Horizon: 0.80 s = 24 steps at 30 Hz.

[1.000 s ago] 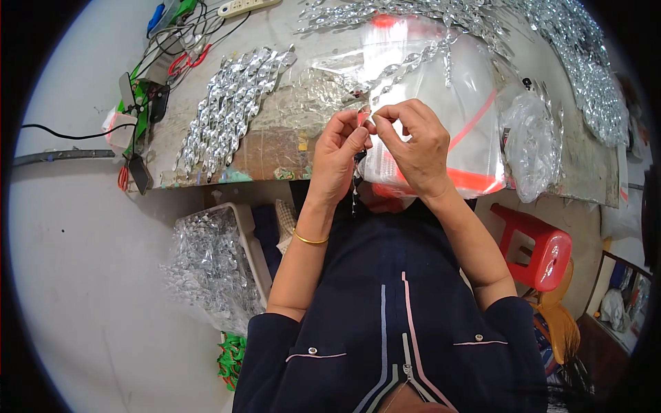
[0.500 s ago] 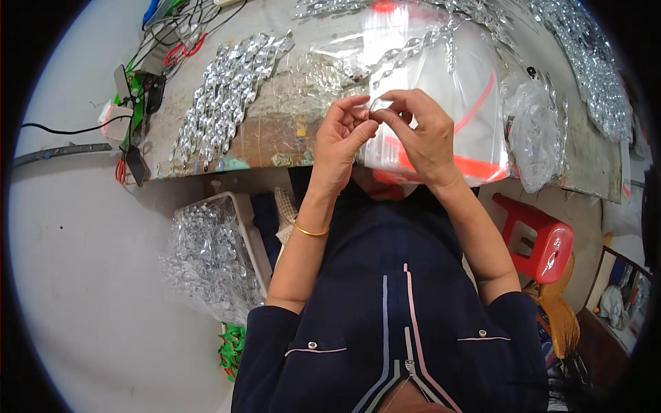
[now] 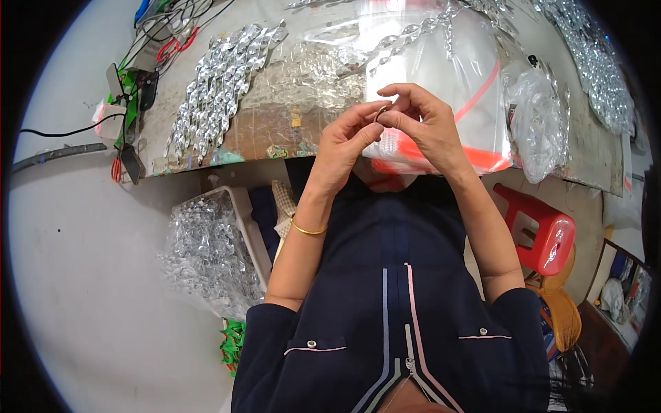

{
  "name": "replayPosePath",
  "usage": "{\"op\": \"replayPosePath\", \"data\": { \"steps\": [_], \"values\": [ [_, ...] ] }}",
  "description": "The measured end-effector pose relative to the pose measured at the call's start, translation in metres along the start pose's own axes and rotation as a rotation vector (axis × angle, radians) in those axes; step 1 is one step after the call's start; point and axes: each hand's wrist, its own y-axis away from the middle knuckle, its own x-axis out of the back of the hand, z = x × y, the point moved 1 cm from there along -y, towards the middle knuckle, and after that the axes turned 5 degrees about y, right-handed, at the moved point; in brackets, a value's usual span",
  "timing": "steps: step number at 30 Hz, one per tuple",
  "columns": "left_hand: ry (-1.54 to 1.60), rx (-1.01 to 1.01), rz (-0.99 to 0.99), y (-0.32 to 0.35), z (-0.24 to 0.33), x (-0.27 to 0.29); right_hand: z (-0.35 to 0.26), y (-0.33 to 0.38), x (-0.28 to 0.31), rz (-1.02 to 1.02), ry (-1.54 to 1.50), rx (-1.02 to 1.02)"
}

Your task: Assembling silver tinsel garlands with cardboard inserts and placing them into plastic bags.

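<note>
Close together above the near edge of the table, my left hand [image 3: 343, 141] and my right hand [image 3: 430, 127] meet at their fingertips. Both are closed in a pinch on a small, thin, curved piece [image 3: 382, 112], dark and shiny, whose kind is too small to make out. Beneath them lies a stack of clear plastic bags [image 3: 441, 76] with red bands. On top of the bags rest twisted silver foil strands [image 3: 406, 36]. A row of similar twisted silver strips [image 3: 219, 86] is spread on the table to the left.
A crumpled clear bag [image 3: 536, 127] lies right of the stack, near a mass of silver strands [image 3: 589, 65]. Cables and red-handled scissors [image 3: 177, 45] are at the far left. Below the table stand a bin of silver foil [image 3: 210, 248] and a red stool [image 3: 544, 234].
My hands have drawn closer together, and the small piece between the fingertips shows more clearly. The view has shifted slightly, so the table sits a little higher.
</note>
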Motion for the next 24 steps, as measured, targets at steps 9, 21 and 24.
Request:
{"op": "replayPosePath", "data": {
  "steps": [9,21,24],
  "values": [
    [-0.219,0.017,0.068,0.003,0.007,0.005,0.014,0.001,0.005,-0.022,0.026,-0.034],
    [-0.623,-0.02,-0.016,-0.01,0.029,0.018,0.023,-0.029,0.007,0.021,-0.231,-0.029],
    [-0.803,-0.129,-0.03,-0.022,0.035,0.023,0.023,-0.032,0.0,0.069,-0.359,-0.011]
  ]
}}
